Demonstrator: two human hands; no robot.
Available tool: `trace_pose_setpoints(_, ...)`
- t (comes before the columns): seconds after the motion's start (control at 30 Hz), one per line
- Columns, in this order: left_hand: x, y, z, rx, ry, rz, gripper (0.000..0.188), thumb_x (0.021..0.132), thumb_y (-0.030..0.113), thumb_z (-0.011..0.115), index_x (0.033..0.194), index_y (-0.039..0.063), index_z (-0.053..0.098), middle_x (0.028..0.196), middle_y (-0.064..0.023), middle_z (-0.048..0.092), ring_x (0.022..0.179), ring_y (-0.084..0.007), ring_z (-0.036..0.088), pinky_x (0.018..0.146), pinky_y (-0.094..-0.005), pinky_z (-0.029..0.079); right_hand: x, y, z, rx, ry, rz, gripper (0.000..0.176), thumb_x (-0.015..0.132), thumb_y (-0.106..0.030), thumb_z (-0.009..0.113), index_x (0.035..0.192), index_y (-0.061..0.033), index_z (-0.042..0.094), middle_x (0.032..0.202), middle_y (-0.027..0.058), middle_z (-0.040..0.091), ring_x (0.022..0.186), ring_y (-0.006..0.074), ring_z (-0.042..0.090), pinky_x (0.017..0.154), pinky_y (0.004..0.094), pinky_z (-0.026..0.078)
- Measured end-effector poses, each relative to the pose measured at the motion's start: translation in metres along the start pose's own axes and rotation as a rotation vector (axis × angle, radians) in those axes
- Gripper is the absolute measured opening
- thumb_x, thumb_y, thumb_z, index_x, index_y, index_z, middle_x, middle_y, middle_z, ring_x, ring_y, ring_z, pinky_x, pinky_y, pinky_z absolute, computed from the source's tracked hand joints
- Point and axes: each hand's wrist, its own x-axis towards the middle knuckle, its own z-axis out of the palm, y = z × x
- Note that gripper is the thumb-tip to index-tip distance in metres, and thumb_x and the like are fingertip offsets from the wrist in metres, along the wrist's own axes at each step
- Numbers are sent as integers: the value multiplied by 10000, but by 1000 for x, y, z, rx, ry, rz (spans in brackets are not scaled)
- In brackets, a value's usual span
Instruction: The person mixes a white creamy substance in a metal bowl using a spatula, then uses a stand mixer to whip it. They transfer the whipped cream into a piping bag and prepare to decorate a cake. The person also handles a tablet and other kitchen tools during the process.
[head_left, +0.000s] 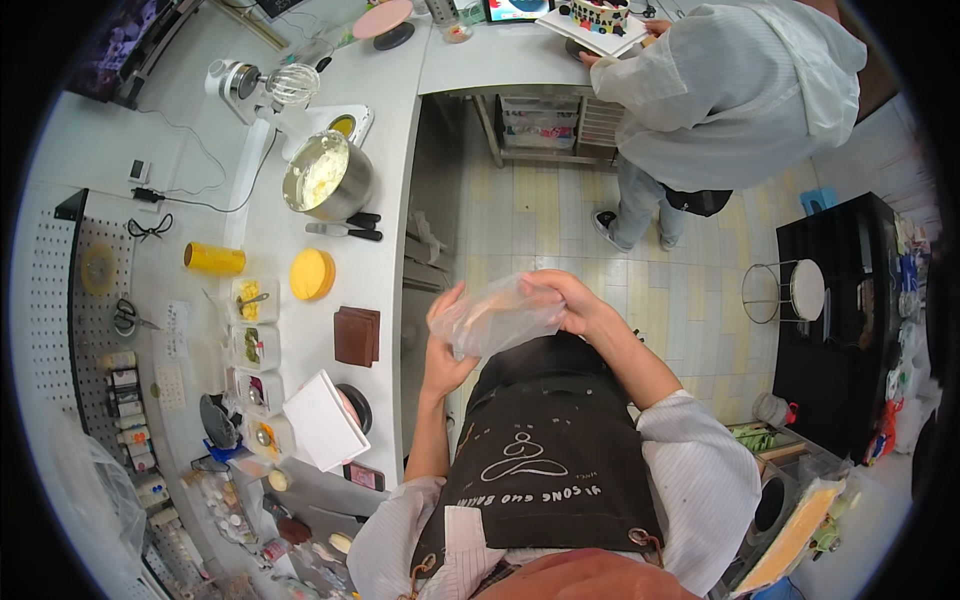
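Note:
A translucent plastic bag (499, 316) is stretched between my two hands in front of my dark apron. My left hand (448, 337) grips one end, its thumb and fingers spread around the plastic. At the other end, my right hand (566, 300) pinches the bag near its top edge. On the white counter to the left are a steel mixing bowl with pale cream (330, 172), two spatulas with black handles (345, 229), a round yellow cake layer (312, 274) and stacked brown squares (356, 336). What the bag contains, if anything, cannot be told.
A person (720, 90) stands at the far counter, holding a white board with a decorated cake (600, 16). Plastic tubs of fillings (255, 347), a white square board (326, 421) and a phone (364, 476) lie on the left counter. A stand mixer (244, 82) is farther back.

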Motion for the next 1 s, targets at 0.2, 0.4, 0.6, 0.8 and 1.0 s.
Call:
trace_pose_setpoints(0.2,-7,-16,2,60,-3,94,439,762,125,796,1175,28,683,1262,-166,655,1226,-325,578,1044,-436,454,19,16,27,91,-67,-10,217,997,-229,622,912,-29,624,603,-70,485,453,34,443,373,204,356)
trace_pose_setpoints(0.4,4,-30,46,243,143,119,354,813,34,758,1158,24,681,1067,-124,721,971,-285,695,855,-365,543,25,13,25,-489,289,-350,166,950,-225,694,948,-59,681,787,-4,668,661,74,626,561,233,488)
trace_pose_setpoints(0.6,33,-12,68,-673,53,-439,260,866,48,714,1121,15,674,1013,-65,705,880,-148,666,737,-299,532,48,44,-30,-535,275,-398,184,934,-185,695,1079,-72,695,970,35,711,831,142,679,712,286,555)
trace_pose_setpoints(0.8,36,-18,65,-780,-99,-512,275,845,88,750,1102,37,665,925,-42,689,834,-165,669,749,-341,561,56,61,-77,-617,102,-270,280,935,-189,676,1191,-76,663,1114,46,686,956,151,665,741,319,577)
trace_pose_setpoints(1.0,36,-18,59,-1177,-15,-372,315,829,31,724,1130,40,635,996,-33,671,860,-104,636,722,-292,526,57,47,-35,-1134,191,-538,301,935,-244,707,1191,-92,662,1076,17,657,908,126,608,762,272,493)
